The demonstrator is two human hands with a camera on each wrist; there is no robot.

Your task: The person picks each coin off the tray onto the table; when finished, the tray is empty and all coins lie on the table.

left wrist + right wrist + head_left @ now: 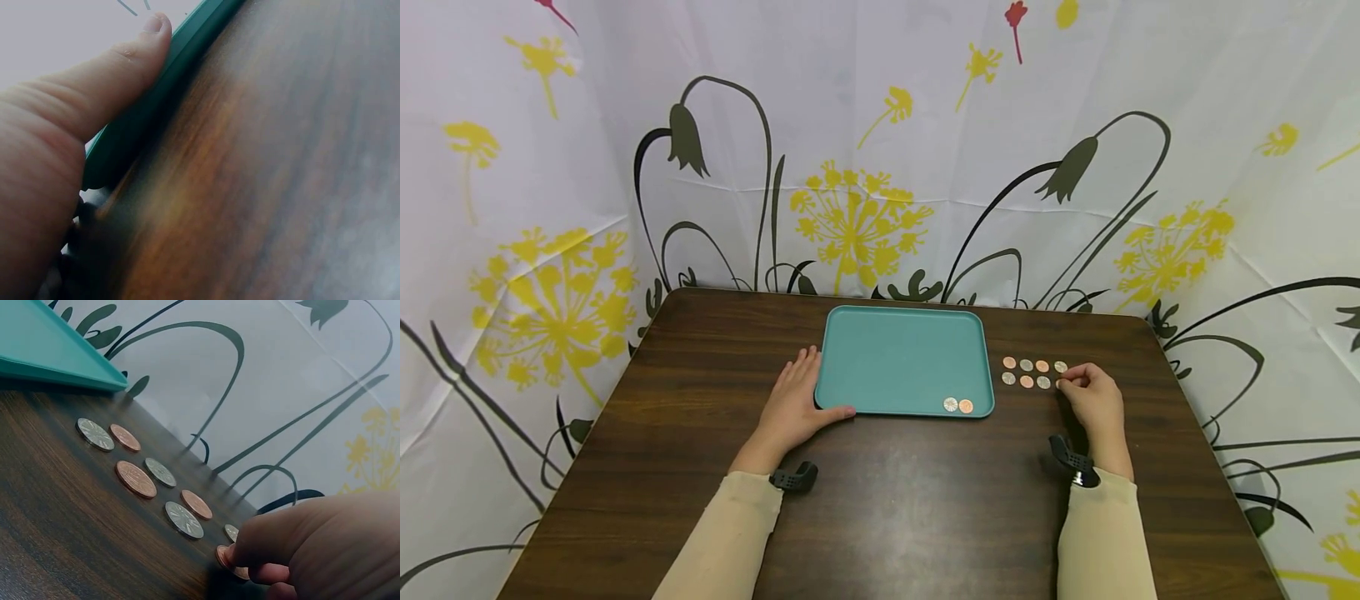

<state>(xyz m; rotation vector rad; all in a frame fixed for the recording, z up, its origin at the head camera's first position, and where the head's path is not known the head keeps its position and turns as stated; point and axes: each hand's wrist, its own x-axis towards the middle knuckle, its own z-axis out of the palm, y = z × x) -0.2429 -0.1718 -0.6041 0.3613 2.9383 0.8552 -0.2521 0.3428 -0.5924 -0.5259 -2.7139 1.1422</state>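
A teal tray (902, 358) lies on the table with one silver coin (951, 404) and one copper coin (966, 406) side by side in its front right corner. My left hand (793, 397) rests at the tray's front left corner, fingers straight along the left side and thumb against the front rim. To the right of the tray, several silver and copper coins (184, 520) lie flat in two rows. At the right end of the nearer row, my right hand (1093, 402) pinches a copper coin (230, 562), partly hidden by the fingers.
The dark wooden table (917, 508) reaches back to a white curtain (880, 108) printed with flowers, which hangs behind it and at both sides. A black wrist camera (795, 477) sits on the left wrist, another black wrist camera (1071, 458) on the right.
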